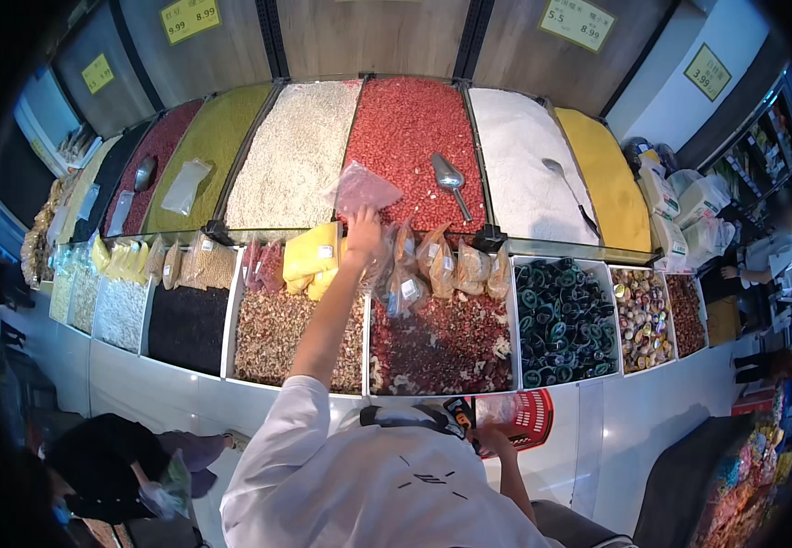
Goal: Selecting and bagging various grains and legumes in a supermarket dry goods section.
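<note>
My left hand (365, 236) reaches forward over the bins, its fingers at the near edge of a clear plastic bag (366, 188). The bag looks flat and pinched by the fingers, lying across the divider between white grain or beans (293, 151) and red-skinned peanuts (413, 123). A metal scoop (447, 175) rests on the peanuts, right of that hand. Just below the hand stand yellow packed bags (312, 253) and clear bags of dry goods (406, 288). Low by my body, my right hand (492, 438) grips a red shopping basket (536, 418), its handle partly hidden.
White powdery goods (519, 137) hold a long-handled spoon (571, 192). Lower bins contain mixed grains (293, 335) and dark green packaged cups (564, 322). A person in dark clothing (101, 459) bends at lower left. Another person (766, 253) is at far right. Price signs (577, 24) hang behind.
</note>
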`<control>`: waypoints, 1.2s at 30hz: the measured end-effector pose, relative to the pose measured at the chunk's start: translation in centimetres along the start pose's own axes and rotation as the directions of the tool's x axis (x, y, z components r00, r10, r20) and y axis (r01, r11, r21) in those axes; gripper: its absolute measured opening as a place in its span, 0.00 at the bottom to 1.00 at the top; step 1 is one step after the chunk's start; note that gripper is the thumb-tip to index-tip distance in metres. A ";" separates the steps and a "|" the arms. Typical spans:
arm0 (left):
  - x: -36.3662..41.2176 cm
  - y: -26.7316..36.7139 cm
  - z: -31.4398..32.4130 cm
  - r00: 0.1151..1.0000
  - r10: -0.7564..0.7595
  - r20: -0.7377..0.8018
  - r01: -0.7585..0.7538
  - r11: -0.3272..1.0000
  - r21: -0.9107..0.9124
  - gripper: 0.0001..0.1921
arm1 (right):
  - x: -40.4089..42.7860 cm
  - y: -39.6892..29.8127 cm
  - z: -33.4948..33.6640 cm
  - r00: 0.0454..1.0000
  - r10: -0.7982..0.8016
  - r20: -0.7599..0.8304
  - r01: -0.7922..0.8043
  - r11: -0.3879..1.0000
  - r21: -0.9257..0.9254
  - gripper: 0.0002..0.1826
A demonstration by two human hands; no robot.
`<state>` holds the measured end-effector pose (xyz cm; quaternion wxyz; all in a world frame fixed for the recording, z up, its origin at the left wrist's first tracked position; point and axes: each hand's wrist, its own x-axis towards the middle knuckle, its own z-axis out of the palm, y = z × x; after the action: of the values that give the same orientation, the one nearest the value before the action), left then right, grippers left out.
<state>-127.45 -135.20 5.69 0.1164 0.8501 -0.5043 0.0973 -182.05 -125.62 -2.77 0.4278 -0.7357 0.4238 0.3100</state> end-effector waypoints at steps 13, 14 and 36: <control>-2.5 0.7 -20.4 0.951 -0.296 -0.088 -0.041 0.160 -0.986 0.21 | 3.0 -19.3 -22.5 0.446 -0.574 -0.687 0.811 0.584 0.039 0.18; -3.0 0.8 -20.4 0.938 -0.345 -0.040 -0.035 0.022 -0.999 0.21 | 4.4 -21.2 -23.9 0.366 -0.628 -0.687 0.873 0.487 0.020 0.23; -8.0 9.8 -19.6 0.970 0.114 -0.213 -0.180 0.928 -0.326 0.14 | 1.7 -30.4 -25.4 0.332 -0.549 -0.767 0.912 0.394 0.113 0.14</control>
<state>-140.84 -127.26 23.15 0.3024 0.7633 -0.5625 0.0972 -151.88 -140.58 18.21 0.5407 -0.7496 0.2014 -0.3242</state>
